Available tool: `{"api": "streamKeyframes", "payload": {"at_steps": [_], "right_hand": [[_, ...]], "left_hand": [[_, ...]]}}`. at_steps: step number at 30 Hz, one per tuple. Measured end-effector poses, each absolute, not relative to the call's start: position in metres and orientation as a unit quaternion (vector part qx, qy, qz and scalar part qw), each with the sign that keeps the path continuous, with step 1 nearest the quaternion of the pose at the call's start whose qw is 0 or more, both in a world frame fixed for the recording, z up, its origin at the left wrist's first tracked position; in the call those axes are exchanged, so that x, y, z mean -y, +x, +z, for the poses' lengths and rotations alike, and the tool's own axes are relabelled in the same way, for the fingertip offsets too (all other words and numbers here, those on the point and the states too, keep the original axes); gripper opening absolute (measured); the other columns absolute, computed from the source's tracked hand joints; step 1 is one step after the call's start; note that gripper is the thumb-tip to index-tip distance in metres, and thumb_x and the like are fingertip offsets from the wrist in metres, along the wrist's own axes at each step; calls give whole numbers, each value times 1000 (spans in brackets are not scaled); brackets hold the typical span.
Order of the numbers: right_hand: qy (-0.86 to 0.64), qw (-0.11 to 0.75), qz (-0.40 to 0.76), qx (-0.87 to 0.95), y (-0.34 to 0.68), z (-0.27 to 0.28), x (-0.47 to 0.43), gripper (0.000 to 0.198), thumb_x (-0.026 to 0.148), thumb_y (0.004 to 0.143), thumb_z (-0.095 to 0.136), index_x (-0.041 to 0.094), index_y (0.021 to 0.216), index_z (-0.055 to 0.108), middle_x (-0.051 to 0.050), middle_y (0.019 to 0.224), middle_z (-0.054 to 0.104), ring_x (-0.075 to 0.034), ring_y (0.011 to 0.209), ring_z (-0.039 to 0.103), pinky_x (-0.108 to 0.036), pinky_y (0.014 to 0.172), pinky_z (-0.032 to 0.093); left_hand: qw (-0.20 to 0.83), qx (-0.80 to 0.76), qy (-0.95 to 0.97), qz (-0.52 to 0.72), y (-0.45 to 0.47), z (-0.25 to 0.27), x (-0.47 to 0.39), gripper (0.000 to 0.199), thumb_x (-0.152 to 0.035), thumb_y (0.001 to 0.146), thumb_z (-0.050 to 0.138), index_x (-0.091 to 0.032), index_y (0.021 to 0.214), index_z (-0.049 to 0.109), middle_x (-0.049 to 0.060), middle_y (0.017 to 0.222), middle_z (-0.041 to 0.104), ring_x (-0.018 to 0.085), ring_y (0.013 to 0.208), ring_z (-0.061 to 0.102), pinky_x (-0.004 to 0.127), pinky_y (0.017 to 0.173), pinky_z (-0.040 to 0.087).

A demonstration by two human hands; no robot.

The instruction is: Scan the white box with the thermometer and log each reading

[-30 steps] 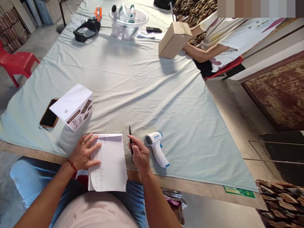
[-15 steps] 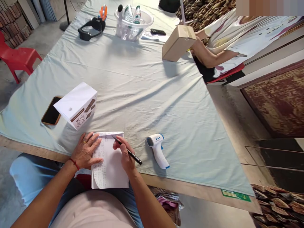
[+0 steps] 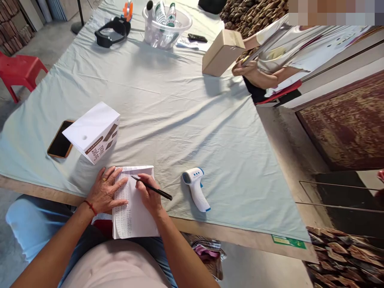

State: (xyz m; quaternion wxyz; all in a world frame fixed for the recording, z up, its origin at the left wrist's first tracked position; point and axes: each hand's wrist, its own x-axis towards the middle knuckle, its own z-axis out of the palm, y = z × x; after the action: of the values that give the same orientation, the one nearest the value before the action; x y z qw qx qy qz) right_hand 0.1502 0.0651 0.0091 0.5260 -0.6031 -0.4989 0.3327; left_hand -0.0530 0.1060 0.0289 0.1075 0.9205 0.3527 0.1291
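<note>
My left hand (image 3: 108, 191) lies flat with spread fingers on the left side of a paper pad (image 3: 141, 224) at the table's near edge. Rows of small handwriting run down the pad's left part; the rest of the page looks blank. A black pen (image 3: 157, 189) is pinched in my right hand (image 3: 149, 196), its tip over the upper part of the page, close to the writing. Whether the tip touches the paper I cannot tell. Right of the pad lies a white and blue infrared thermometer (image 3: 196, 188). Beyond my left hand stands a white box (image 3: 93, 128), partly over a phone (image 3: 61, 140).
On the cloth-covered table (image 3: 168, 120), a cardboard box (image 3: 220, 54) stands far right beside a seated person (image 3: 279, 60) holding a flat object. A plastic basket (image 3: 166, 34) with bottles and black headgear (image 3: 112, 32) are at the back. A red chair (image 3: 22, 70) stands left.
My right hand has brought the pen tip left and slightly down toward the written rows. My left hand stays on the pad. Across the table, the person has raised a flat object beside the cardboard box.
</note>
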Motion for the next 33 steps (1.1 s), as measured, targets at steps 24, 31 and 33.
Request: {"api": "streamKeyframes", "payload": {"at_steps": [24,31,33], "right_hand": [[-599,548,282,511,148,13,-66,5,23,78,57,24,74,61,2,63,60,-14,56,54,-27,54,46],[-595,529,293,529,148,16,-66,10,24,79,56,24,69,57,3,60,56,-14,54,51,-27,54,44],[-593,522,293,538,148,17,-67,10,23,79,56,24,69,57,2,61,57,-14,55,52,-28,55,44]], "left_hand": [[75,-385,869,301,-61,19,-100,77,7,91,30,-24,159,15,14,164,27,23,149,32,47,118,41],[73,-383,871,299,-61,17,-101,85,9,87,29,-24,161,3,13,167,8,29,151,23,54,118,40],[82,-387,867,304,-61,17,-100,86,9,87,29,-27,161,4,9,167,7,26,151,26,47,117,44]]}}
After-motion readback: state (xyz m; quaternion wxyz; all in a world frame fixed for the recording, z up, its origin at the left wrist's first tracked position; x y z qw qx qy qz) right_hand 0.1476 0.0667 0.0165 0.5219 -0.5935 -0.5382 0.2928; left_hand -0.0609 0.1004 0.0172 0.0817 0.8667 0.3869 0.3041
